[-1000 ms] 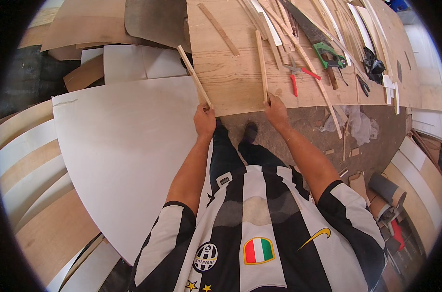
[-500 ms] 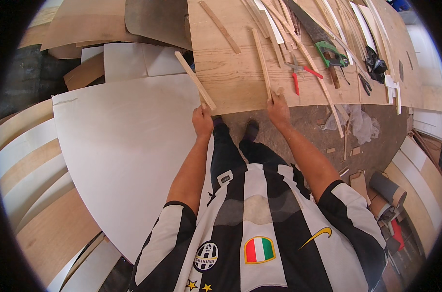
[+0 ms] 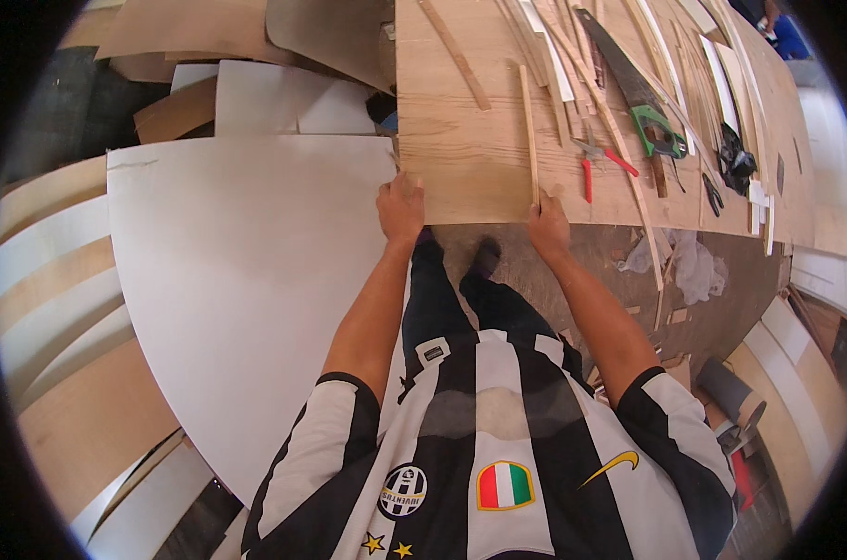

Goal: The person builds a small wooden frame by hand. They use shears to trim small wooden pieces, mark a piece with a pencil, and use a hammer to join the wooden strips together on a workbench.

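Note:
My left hand (image 3: 400, 207) is closed at the near left corner of the plywood worktop (image 3: 451, 159), beside the large white sheet (image 3: 228, 252); what its fingers hold is hard to make out. My right hand (image 3: 548, 224) grips the lower end of a pale wooden slat (image 3: 528, 131) lying on the plywood by its front edge. To the right of that slat are red-handled snips (image 3: 588, 177), a green-handled handsaw (image 3: 657, 131), dark pliers (image 3: 713, 194) and several long thin strips (image 3: 643, 215), some hanging over the edge.
Stacked curved panels (image 3: 60, 271) stand at the left, brown and white sheets (image 3: 176, 112) behind. Under the worktop are offcuts and crumpled plastic (image 3: 694, 266). Rolled material (image 3: 727, 392) lies at the lower right. A black bag (image 3: 736, 159) rests among the strips. Part of another person shows at top right (image 3: 769, 23).
The slat that stood out diagonally from my left hand no longer shows there, and that hand is slightly higher. The worktop and my right hand sit further right and slightly lower in the view.

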`<action>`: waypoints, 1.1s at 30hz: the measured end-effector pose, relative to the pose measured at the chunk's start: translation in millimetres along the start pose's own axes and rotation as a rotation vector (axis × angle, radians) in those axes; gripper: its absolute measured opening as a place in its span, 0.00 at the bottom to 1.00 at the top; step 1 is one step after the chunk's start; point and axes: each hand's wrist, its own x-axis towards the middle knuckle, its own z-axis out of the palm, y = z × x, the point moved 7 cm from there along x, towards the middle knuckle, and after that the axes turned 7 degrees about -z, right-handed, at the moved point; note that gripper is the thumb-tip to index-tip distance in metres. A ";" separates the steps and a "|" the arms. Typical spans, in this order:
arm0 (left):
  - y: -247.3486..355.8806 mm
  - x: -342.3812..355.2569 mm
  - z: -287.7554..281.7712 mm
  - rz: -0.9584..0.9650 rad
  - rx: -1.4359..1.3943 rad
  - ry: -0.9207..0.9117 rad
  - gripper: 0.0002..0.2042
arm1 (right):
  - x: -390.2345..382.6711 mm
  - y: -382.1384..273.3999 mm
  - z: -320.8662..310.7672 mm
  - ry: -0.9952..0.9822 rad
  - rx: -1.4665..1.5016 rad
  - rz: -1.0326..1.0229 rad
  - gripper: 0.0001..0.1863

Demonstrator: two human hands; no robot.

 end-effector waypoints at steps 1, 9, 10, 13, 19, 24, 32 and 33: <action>-2.8 -4.9 -0.4 -0.013 0.001 0.006 0.23 | -1.4 -5.6 -1.4 0.051 -0.016 -0.019 0.25; -10.4 -11.8 2.0 0.026 -0.097 -0.016 0.21 | 15.8 -45.6 -1.9 0.102 -0.077 -0.084 0.26; -14.8 -9.1 0.9 0.018 -0.103 -0.012 0.21 | 14.1 -55.9 -4.4 0.166 -0.157 -0.142 0.26; -25.8 -1.8 -3.2 0.024 -0.261 0.006 0.20 | 11.7 -85.9 4.9 0.239 -0.225 -0.298 0.25; -52.5 0.1 -5.7 -0.086 -0.441 -0.160 0.16 | -8.9 -176.7 70.3 0.160 -0.072 -0.708 0.18; -108.6 -13.8 -8.2 -0.235 -0.654 -0.043 0.14 | -43.2 -252.5 125.1 -0.015 0.114 -0.892 0.15; -237.0 -37.4 30.8 -0.620 -0.742 0.074 0.17 | -56.8 -243.9 245.1 -0.156 0.282 -0.925 0.19; -249.8 -38.5 41.7 -0.652 -0.748 0.076 0.18 | -52.1 -236.2 260.5 -0.160 0.280 -0.923 0.19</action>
